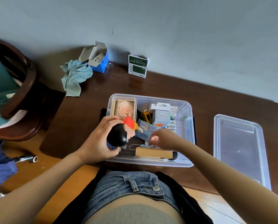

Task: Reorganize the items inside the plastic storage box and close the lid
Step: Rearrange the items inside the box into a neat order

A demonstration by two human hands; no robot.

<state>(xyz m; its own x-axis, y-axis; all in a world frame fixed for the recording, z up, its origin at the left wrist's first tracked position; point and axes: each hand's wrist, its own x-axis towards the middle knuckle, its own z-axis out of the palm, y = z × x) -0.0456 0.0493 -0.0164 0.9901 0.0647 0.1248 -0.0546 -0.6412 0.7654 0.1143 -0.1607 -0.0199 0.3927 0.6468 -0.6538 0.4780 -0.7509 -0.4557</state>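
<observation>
A clear plastic storage box [190,110] stands open on the dark wooden table. My left hand [97,141] grips a toy figure [122,135] with a black head and red shirt, held over the box's left side. My right hand [160,139] reaches into the box with curled fingers, blurred, over a blue packet [144,129]; what it holds is unclear. Inside lie a rose-print box [126,109], a yellow tool [146,117], white cartons [160,112] and a wooden block [152,153]. The clear lid [240,147] lies flat to the right.
A blue-green cloth [75,76], an open blue carton [99,59] and a green-and-white carton [138,66] sit near the wall. A dark wooden chair [22,94] stands at the left. A metal socket tool [28,159] lies on the floor.
</observation>
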